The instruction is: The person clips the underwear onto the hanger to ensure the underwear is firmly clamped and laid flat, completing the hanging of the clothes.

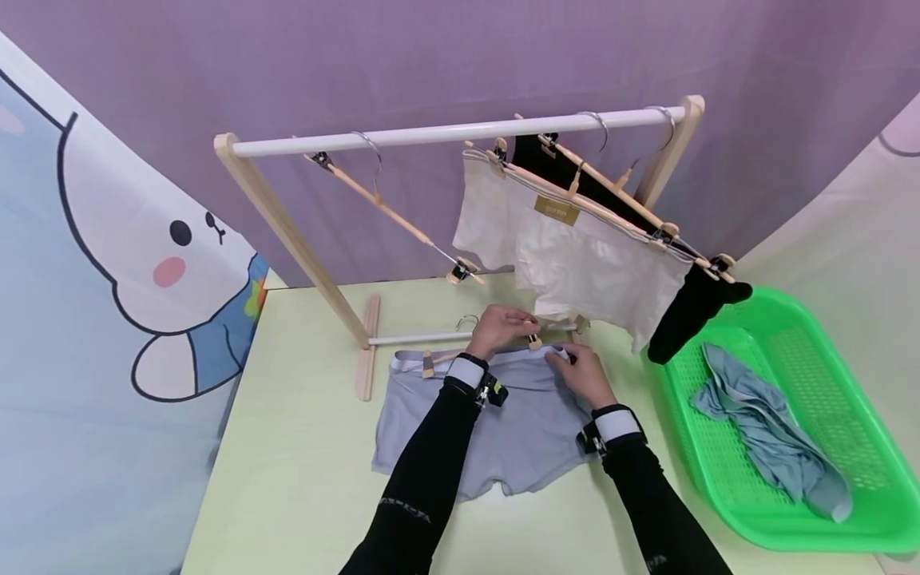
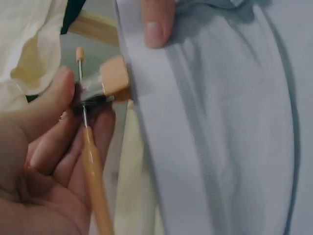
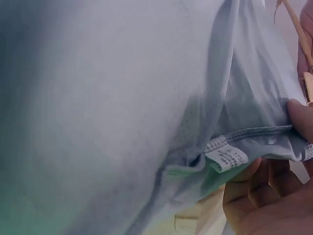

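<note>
The left hand (image 1: 499, 329) pinches a hanger clip (image 2: 115, 77); the right hand (image 1: 585, 377) grips grey shorts (image 1: 528, 423) beside it, partly hidden by the left sleeve (image 1: 424, 471).

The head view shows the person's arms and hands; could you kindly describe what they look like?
The left sleeve and right sleeve are black, with pale markings on the left. Each wrist wears a black-edged white band and a small black device. The left hand and right hand wear no gloves.

Counting 4 garms. (image 1: 517, 431), 4 hgrs. (image 1: 391, 212)
Showing 1 rack (image 1: 446, 136), 1 bskt. (image 1: 851, 435), 1 L hand (image 1: 501, 328), 1 R hand (image 1: 585, 375)
</note>
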{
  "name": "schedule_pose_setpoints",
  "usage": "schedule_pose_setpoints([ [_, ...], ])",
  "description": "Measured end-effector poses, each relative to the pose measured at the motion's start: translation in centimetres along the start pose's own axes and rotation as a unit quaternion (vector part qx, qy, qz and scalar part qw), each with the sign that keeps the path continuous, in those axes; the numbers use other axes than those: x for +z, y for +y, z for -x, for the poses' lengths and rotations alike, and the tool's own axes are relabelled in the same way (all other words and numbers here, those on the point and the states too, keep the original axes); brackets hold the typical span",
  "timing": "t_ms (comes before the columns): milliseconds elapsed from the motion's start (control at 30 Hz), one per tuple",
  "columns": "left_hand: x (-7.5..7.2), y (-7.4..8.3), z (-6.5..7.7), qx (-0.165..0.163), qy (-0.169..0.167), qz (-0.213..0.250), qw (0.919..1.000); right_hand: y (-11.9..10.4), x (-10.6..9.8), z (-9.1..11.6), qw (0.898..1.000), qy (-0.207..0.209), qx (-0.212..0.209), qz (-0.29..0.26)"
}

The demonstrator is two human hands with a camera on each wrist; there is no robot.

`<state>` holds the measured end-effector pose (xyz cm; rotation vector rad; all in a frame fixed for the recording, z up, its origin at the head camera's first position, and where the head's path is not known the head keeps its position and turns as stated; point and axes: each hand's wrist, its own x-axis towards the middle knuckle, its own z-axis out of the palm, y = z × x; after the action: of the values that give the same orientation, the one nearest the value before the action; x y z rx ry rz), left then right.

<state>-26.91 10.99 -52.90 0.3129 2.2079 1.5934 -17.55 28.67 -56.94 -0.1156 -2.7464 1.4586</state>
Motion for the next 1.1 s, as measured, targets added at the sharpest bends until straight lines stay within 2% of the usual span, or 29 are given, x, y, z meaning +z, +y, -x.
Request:
schedule_pose_setpoints([
  [233,0.3,-0.6,-0.1,0.007,-0.022,0.012,0.9997,0.0,0.1,-0.3,1.000,0.008,-0.006,-0.010],
  [433,0.7,-0.8,-0.3,0.018,-0.037,0.005,0.9992,-0.3,-0.1,-0.3,0.998,0.027,0.024,-0.043],
  [633,0.9,-1.1,-0.5,0.044,-0.067,-0.076,0.9939,0.2,-0.1,-0.1,0.997,0.023,0.040,-0.065],
  [700,0.6,-1.2,-0.1,0.057,-0.061,-0.100,0.9915,0.5,0.0,0.0,0.997,0.026,0.039,-0.060],
  [767,0.1,-1.5,0.4,0.079,-0.041,-0.097,0.9914,0.7,0.0,0.1,0.998,0.037,0.040,-0.043],
  [833,-0.6,-1.9,1.3,0.100,0.001,-0.078,0.9920,0.8,0.1,0.2,0.998,0.049,0.041,-0.022],
  [933,-2.4,-3.0,2.8,0.136,0.076,-0.047,0.9867,0.7,0.3,0.4,0.995,0.089,0.034,0.014],
  [1000,-3.8,-3.8,4.1,0.145,0.140,-0.032,0.9790,0.3,0.5,0.4,0.992,0.124,0.011,0.035],
  [1100,-6.0,-5.4,5.8,0.137,0.247,-0.024,0.9589,-0.7,1.1,0.3,0.983,0.167,-0.046,0.066],
])
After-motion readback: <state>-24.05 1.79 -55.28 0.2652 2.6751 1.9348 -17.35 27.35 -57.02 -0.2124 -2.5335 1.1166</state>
